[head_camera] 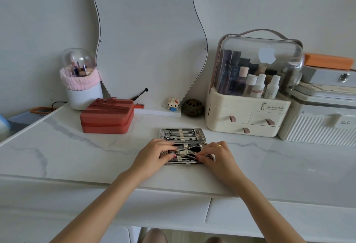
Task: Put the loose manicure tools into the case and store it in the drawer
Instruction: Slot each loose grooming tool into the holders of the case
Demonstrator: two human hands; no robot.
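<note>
The silver, rectangular manicure case (183, 145) lies open flat on the white marble-patterned tabletop (77, 156), directly beneath both hands. Its far half, just beyond the fingertips, holds a row of steel manicure tools (180, 134) under pale elastic straps. The left hand (154, 154) rests on the left end of the near half, fingers curled onto a pale elastic strap (183, 152) and the steel tools there. The right hand (216, 156), a gold ring (219, 146) on one finger, covers the right end, its fingertips pinching a dark-handled steel tool (189, 149) lying slantwise between the two hands. A coral zippered box (107, 116) sits well beyond and left of the left hand. A cream cosmetics organiser with small drawers (248, 111) stands beyond and right of the right hand.
</note>
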